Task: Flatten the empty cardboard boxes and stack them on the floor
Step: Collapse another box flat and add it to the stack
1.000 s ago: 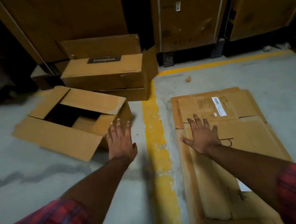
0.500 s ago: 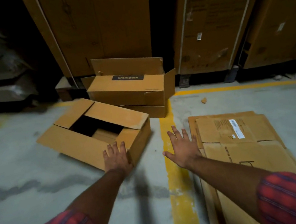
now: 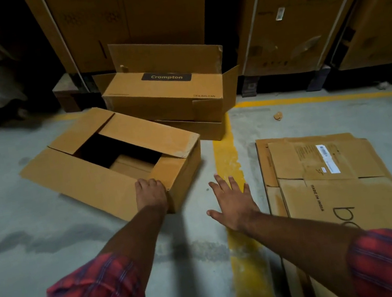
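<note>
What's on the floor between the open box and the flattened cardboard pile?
Head view: a yellow painted line on concrete lies between open box and flattened pile; the right hand is over it.

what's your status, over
Left hand on box corner, grip unclear. Right hand open, empty. Box not yet flattened. Crompton box just behind it.

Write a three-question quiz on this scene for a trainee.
1. True or false: the left hand touches the near corner of the open box.
2. The right hand is: A inside the open box; B spread open over the yellow line; C holding a tape roll.
3. Fill in: the flattened cardboard lies to the person's ___ of the yellow line.
Key: 1 true; 2 B; 3 right.
</note>
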